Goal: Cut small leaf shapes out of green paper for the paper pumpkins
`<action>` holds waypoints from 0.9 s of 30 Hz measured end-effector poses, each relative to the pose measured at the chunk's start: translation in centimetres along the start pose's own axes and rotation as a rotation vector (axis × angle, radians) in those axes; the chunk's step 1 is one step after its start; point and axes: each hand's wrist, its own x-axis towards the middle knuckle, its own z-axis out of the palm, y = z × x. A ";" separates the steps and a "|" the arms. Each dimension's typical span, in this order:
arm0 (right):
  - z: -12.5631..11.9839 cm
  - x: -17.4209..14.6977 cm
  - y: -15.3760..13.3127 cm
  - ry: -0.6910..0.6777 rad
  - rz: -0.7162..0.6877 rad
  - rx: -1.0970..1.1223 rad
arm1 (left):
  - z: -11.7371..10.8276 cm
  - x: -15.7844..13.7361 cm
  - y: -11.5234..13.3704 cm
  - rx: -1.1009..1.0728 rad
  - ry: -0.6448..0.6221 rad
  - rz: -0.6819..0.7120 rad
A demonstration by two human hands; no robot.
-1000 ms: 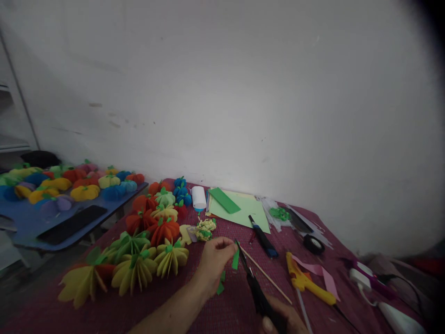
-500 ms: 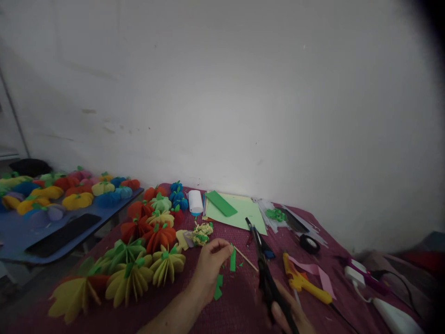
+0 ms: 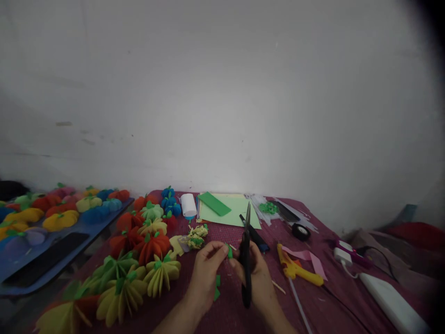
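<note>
And here come the two hands, close together over the purple cloth (image 3: 313,315): the left hand (image 3: 207,266) pinches a small green piece (image 3: 229,252) between thumb and fingertips, while the right hand (image 3: 261,274) grips black-handled scissors (image 3: 246,262), blades pointing up and away. The right thumb reaches in just beside that green piece, though whether it touches, one cannot tell. Right below the left hand, green paper scraps (image 3: 217,288) lie on the cloth, and to the right of the right hand a thin wooden stick (image 3: 278,287) pokes out. Out to the left, a fan-folded yellow paper shape (image 3: 162,275) sits among its colourful neighbours; out to the right rests a yellow glue gun (image 3: 302,272), a pink ribbon (image 3: 318,267) curling just beyond it. Deeper in, there's a dark cutter (image 3: 259,240), then a crumpled yellow-green bundle (image 3: 198,237), then a black tape roll (image 3: 301,232). Farther back, a green strip (image 3: 214,204) lies across pale green sheets (image 3: 241,212), a white roll (image 3: 188,205) near their left edge, and behind everything rises the pale wall (image 3: 222,102).
</note>
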 end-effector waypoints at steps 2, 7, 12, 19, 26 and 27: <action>0.2 0.2 0.2 -0.015 0.008 0.013 | 0.1 0.0 0.1 -0.013 0.006 0.005; -0.2 0.2 0.3 -0.032 0.010 0.013 | 0.3 -0.1 0.2 -0.020 -0.002 -0.018; -1.0 0.6 0.0 -0.059 0.011 0.017 | 0.1 -0.2 0.2 0.160 -0.047 -0.075; -1.8 0.4 0.3 -0.001 0.023 0.043 | -0.4 0.1 -0.3 0.130 -0.022 -0.041; -0.5 0.1 0.3 0.083 -0.016 0.057 | 0.0 -0.1 -0.6 0.050 0.034 -0.056; -0.3 0.2 0.2 0.092 -0.029 0.054 | 0.0 -0.2 -0.6 0.046 0.034 -0.067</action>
